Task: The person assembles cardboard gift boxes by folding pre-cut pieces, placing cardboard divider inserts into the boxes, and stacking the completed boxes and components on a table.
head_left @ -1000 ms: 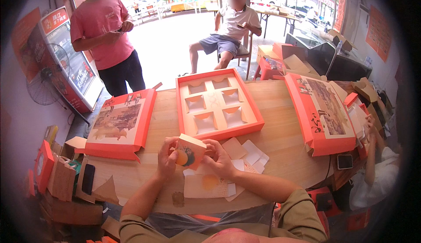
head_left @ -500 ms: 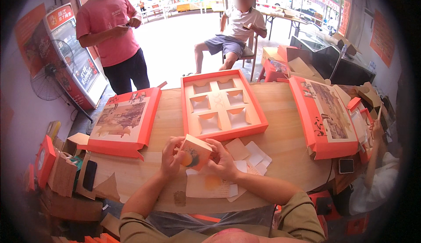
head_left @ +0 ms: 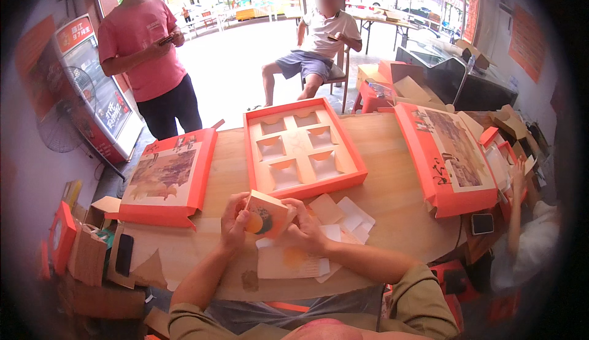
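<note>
Between my two hands is a small cream cardboard box (head_left: pixel 268 215) with a yellow disc and dark artwork on its face. My left hand (head_left: pixel 235 218) grips its left side, and my right hand (head_left: pixel 302 226) closes on its right side. Flat cream and white card pieces (head_left: pixel 285 263) lie on the table beneath and right of my hands. Just beyond stands an open orange-red gift box (head_left: pixel 307 183), whose cream insert (head_left: pixel 299 143) has several square recesses with folded paper flaps.
Orange printed box lids (head_left: pixel 169 171) lie at the table's left and right (head_left: pixel 451 156). Phones rest on a carton at left (head_left: pixel 124 255) and at right (head_left: pixel 483 224). Two people are beyond the table (head_left: pixel 380 156), one standing, one seated. Another person's arm (head_left: pixel 517 202) reaches among boxes at right.
My view has shifted slightly, moving the scene a little left. The small box has turned slightly in my hands, both still holding it. The standing person's hands and phone have shifted.
</note>
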`<state>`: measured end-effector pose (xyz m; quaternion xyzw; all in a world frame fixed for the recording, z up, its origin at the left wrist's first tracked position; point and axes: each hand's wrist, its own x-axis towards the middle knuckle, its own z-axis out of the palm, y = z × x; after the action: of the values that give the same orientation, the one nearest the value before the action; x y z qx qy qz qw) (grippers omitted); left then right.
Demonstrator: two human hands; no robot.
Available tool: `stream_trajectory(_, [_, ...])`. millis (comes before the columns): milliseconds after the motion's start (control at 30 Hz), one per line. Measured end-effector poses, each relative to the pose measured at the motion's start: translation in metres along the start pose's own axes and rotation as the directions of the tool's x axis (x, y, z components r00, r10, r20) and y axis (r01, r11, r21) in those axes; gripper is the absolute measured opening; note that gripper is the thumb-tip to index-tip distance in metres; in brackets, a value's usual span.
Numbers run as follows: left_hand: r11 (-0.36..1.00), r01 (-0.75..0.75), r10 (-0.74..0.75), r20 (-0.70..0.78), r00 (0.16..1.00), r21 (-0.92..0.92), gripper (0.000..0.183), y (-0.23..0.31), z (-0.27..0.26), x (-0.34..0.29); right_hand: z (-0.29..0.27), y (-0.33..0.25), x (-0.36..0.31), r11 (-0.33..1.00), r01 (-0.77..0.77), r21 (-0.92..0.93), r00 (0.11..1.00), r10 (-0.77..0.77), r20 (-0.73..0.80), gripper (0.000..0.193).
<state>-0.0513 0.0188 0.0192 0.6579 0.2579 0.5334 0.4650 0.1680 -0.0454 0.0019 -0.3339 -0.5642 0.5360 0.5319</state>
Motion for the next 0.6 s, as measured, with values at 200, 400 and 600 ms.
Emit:
stream_trajectory(200, [0.999,-0.021,0.021,0.004,1.000,0.032,0.042,0.001,0.003,-0.002,-0.001,0.011,0.002,0.999,0.044,-0.012,0.999,-0.044,0.001,0.056])
stream_trajectory(400, [0.999,-0.049,0.049,-0.021,0.999,0.011,0.044,-0.001,0.001,-0.002,0.007,-0.006,0.003,0.987,0.156,0.049,0.983,-0.160,0.092,0.067])
stream_trajectory(600, [0.996,0.064,-0.068,-0.050,0.996,-0.067,0.044,0.008,0.010,0.000,0.004,-0.009,0.000,0.987,0.129,0.097,0.990,-0.133,0.043,0.072])
